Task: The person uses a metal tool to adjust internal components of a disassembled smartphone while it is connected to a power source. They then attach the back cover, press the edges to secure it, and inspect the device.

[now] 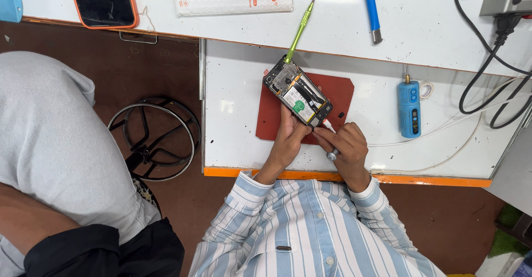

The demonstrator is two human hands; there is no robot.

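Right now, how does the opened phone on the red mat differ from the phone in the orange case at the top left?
The opened phone lies on the red mat with its back off and its inner parts showing; the orange-cased phone looks closed, showing a plain dark surface. The left hand steadies the opened phone while the right hand holds a tool at its lower end; the orange-cased phone lies untouched. Both rest on white surfaces.

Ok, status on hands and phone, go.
Left hand steadies opened phone on red mat. Right hand grips screwdriver at lower edge. Nothing obstructing.
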